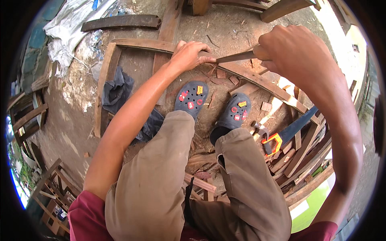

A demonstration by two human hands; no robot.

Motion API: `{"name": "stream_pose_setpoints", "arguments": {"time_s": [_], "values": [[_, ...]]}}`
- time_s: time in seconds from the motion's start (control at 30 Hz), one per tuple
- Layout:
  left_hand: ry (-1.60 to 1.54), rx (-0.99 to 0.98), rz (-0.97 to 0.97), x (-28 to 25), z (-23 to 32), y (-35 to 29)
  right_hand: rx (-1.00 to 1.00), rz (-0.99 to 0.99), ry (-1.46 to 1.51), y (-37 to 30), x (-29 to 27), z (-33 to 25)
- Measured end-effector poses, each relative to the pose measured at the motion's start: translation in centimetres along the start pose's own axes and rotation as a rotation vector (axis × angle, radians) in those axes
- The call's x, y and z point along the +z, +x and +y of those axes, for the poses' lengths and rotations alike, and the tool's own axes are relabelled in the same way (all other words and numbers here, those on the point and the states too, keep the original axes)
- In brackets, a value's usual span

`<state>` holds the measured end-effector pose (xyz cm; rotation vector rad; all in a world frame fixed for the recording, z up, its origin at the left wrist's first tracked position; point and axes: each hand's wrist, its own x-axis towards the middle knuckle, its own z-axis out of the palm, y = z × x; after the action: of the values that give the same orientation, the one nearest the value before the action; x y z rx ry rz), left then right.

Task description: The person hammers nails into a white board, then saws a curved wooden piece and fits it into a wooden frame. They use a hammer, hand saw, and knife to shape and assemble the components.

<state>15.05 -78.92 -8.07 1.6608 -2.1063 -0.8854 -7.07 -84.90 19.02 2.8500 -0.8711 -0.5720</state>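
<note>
A long wooden beam [261, 81] runs across in front of me, above my shoes, joined at its left end to another wooden piece [105, 76]. My left hand [191, 56] is closed over the beam near its middle, thumb along the top. My right hand [283, 48] is a fist around the wooden handle of a flat-bladed hand tool [237, 57]. Its dark metal blade points left, and the tip is close to my left thumb, at the beam. I cannot tell whether it is a chisel or a knife.
A handsaw [297, 125] with an orange handle and a hammer [261, 129] lie right of my shoes [235, 112], near stacked wood strips [309, 150]. Dark cloth [116, 90] lies left. A dark plank [120, 23] and white sheeting [72, 30] are farther off. Wood chips litter the ground.
</note>
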Motion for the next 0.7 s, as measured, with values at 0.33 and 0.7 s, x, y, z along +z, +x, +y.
{"name": "stream_pose_setpoints", "arguments": {"time_s": [0.33, 0.7], "values": [[0.012, 0.187, 0.036, -0.4, -1.1, -1.7, 0.262, -0.148, 0.197, -4.0, 0.9, -2.2], [0.668, 0.449, 0.196, 2.5, -3.3, -0.8, 0.508, -0.413, 0.062, -6.3, -5.5, -4.2]]}}
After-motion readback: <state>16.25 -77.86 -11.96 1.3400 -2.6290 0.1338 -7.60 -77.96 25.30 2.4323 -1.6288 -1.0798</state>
